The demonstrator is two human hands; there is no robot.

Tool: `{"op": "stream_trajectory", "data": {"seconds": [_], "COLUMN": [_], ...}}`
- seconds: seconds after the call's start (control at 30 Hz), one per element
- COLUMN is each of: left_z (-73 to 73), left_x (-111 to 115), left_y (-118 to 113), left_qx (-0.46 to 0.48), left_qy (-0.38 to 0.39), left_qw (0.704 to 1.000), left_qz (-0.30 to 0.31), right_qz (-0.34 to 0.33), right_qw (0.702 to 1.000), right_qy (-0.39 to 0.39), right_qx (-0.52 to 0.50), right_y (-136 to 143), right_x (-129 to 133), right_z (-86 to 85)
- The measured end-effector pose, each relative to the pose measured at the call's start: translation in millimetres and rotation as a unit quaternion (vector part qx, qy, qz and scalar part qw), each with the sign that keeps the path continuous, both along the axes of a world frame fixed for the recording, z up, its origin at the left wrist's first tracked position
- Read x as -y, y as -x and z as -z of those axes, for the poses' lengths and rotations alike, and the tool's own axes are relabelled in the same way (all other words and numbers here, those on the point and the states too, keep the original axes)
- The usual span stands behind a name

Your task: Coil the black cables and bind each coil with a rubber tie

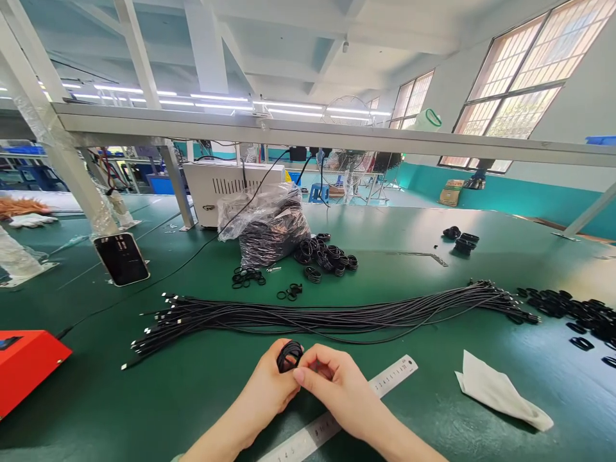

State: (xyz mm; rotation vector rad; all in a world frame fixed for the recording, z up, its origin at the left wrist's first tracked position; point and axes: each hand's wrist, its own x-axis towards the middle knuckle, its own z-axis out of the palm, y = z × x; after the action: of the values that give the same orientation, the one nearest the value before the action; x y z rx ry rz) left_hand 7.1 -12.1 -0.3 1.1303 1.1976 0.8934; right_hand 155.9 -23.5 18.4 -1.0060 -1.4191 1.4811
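My left hand is closed around a small black coiled cable, whose loops show above the fingers. My right hand meets it from the right, thumb and forefinger pinched together at the coil's edge. What lies between those fingertips is too small to make out. Under the right hand a steel ruler lies slantwise on the green table. Just beyond both hands stretches a long bundle of straight black cables, with pale plug ends at the left.
Black rings and coiled cables lie beside a plastic bag. A red box and a phone stand left. On the right are a white cloth and many black oval pieces.
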Motion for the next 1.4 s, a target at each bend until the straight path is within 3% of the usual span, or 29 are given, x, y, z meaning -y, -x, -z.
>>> {"op": "stream_trajectory", "data": {"seconds": [0.2,0.33,0.47,0.63,0.8,1.0,1.1,1.2,1.27,1.4], "left_z": [-10.1,-11.5,-5.1,4.7,1.8,-4.6,-4.6,-2.1,0.0,3.4], "left_x": [2.1,2.5,-0.2,-3.6,-1.7,2.6,4.1,4.3,4.5,5.7], "left_y": [3.7,7.4,7.8,6.5,5.4,4.6,5.1,6.0,6.2,5.5], "left_qx": [0.047,0.046,-0.05,-0.133,-0.116,-0.035,-0.024,-0.057,-0.086,-0.208], "left_qy": [0.05,0.043,-0.005,-0.082,-0.093,-0.105,-0.05,0.027,0.001,-0.158], "left_qw": [0.994,0.991,0.995,0.988,0.988,0.989,0.986,0.98,0.984,0.965], "left_qz": [0.09,0.122,0.085,0.018,0.041,0.1,0.158,0.187,0.158,0.027], "right_qz": [-0.042,-0.041,0.041,0.044,0.007,-0.07,-0.118,-0.12,-0.091,0.009], "right_qw": [0.998,0.999,0.985,0.972,0.986,0.996,0.989,0.986,0.988,0.994], "right_qy": [0.039,-0.002,-0.103,-0.162,-0.111,0.057,0.079,0.098,0.104,0.103], "right_qx": [-0.004,0.011,0.136,0.167,0.121,0.009,-0.035,-0.064,-0.067,-0.042], "right_y": [-14.1,-14.2,-7.3,-1.4,-5.6,-16.7,-17.3,-13.9,-10.1,-2.0], "right_x": [-10.4,-9.2,2.3,7.8,0.2,-11.1,-12.4,-11.6,-11.8,-14.8], "right_z": [2.7,8.9,11.2,15.1,24.0,24.7,23.0,24.8,27.8,33.9]}}
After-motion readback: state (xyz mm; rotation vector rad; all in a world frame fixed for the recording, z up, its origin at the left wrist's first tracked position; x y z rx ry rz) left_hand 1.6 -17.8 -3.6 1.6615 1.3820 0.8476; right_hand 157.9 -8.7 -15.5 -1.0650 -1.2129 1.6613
